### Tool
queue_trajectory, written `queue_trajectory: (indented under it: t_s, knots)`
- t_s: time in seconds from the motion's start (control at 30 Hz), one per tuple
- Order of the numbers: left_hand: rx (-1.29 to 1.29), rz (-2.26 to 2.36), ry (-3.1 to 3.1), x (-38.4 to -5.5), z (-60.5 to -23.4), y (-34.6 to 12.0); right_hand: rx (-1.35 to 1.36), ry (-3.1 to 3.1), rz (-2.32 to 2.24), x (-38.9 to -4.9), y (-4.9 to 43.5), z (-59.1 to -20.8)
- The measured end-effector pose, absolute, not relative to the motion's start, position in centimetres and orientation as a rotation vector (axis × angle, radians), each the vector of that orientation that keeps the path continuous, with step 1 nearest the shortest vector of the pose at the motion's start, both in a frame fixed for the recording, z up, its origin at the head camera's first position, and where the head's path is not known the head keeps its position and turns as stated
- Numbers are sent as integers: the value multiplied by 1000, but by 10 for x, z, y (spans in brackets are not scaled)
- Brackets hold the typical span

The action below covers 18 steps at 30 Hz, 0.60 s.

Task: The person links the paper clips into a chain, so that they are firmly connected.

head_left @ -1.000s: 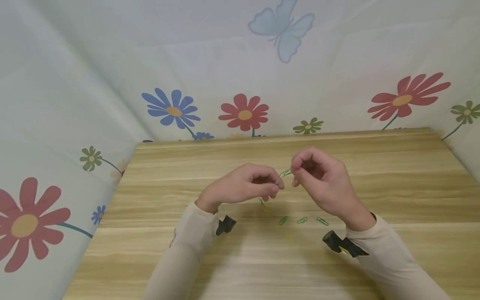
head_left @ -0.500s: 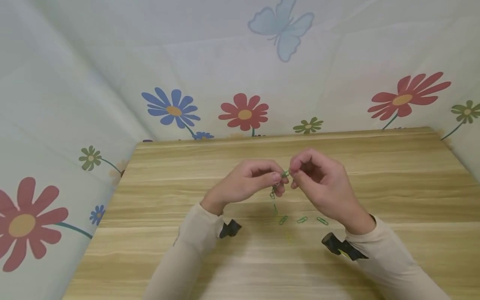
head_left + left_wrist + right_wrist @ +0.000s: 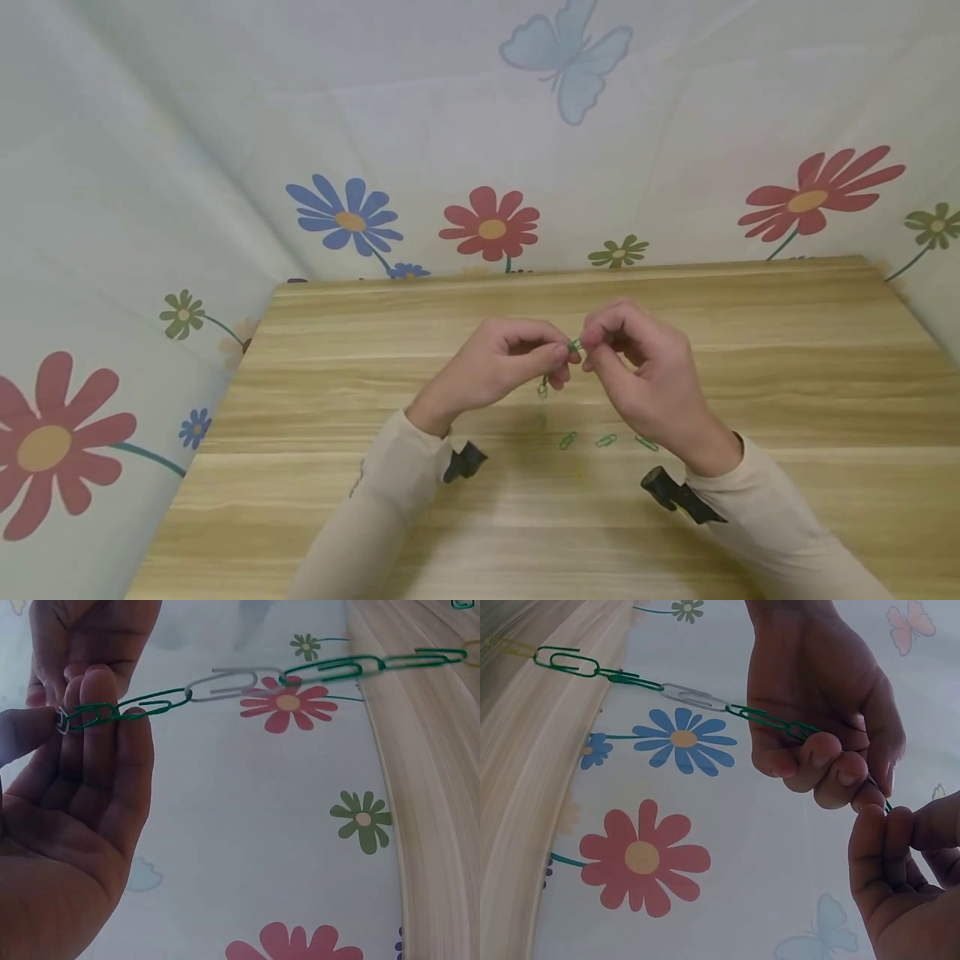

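My left hand (image 3: 510, 362) pinches the top end of a chain of linked paper clips (image 3: 543, 389) between thumb and fingers. The chain hangs below that hand; in the left wrist view its links run green, a silver paper clip (image 3: 225, 682), more green, then a yellow one at the edge. Close beside, my right hand (image 3: 648, 375) pinches a green paper clip (image 3: 575, 344), which spans the small gap to the left fingertips. Only a short bit of this green clip (image 3: 888, 806) shows in the right wrist view; the fingers cover the rest.
Below the hands, several green paper clips (image 3: 606, 441) lie in a row on the wooden table (image 3: 337, 500). A faint yellow paper clip (image 3: 579, 472) lies nearer the front. A flower-printed cloth (image 3: 420, 125) rises behind the table.
My left hand has moved slightly up and right, its fingertips now nearer the right hand's. More of the chain shows hanging below it. The right hand has barely shifted and keeps its pinch.
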<state>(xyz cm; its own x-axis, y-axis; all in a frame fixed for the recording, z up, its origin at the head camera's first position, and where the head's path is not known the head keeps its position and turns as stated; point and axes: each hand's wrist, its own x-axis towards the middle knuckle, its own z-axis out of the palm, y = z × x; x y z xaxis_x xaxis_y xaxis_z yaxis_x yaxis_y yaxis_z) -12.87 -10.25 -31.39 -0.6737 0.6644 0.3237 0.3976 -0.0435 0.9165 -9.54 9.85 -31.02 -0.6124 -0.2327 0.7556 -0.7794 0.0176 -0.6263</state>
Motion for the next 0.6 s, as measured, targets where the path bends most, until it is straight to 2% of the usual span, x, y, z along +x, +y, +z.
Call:
queue_trajectory:
  t_s: [0.2,0.6]
  knots:
    - [1122,1825,1936,-129,-315,-101,1027,-1863,1589,-96,99,-308]
    - [924,1869,1711,-133,-317,-100,1071,-1924,1577,-97,106,-305]
